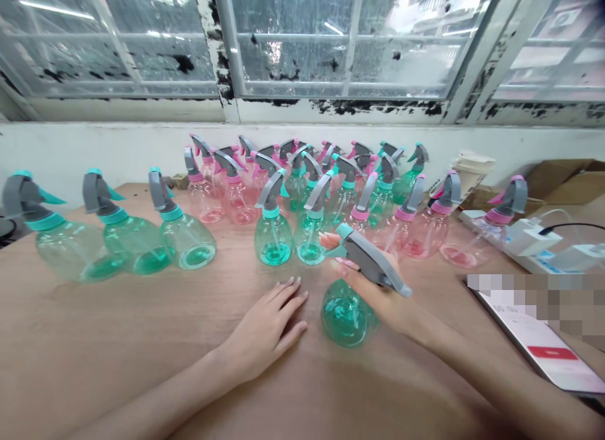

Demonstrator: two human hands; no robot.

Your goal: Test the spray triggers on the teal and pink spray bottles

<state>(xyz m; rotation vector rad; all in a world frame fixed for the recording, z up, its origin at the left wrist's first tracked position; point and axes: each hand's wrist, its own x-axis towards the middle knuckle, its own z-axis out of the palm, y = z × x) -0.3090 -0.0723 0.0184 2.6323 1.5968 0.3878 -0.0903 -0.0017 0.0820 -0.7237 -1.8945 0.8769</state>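
Note:
My right hand (378, 289) grips a green spray bottle (347, 317) around its neck, below the grey and teal trigger head. The bottle is tilted, its base facing me, and part of its body hides behind my hand. My left hand (269, 323) lies flat on the wooden table (142, 364), fingers stretched out, holding nothing, to the left of that bottle. Just beyond my hands stand two green spray bottles, a left one (273, 238) and a right one (311, 238).
Several green bottles (189, 238) stand at the left; pink ones (428, 232) stand at the right. More pink and green bottles crowd near the wall. A phone (543, 345), a power strip (524, 254), a paper cup (472, 169) and a cardboard box (567, 181) are at the right.

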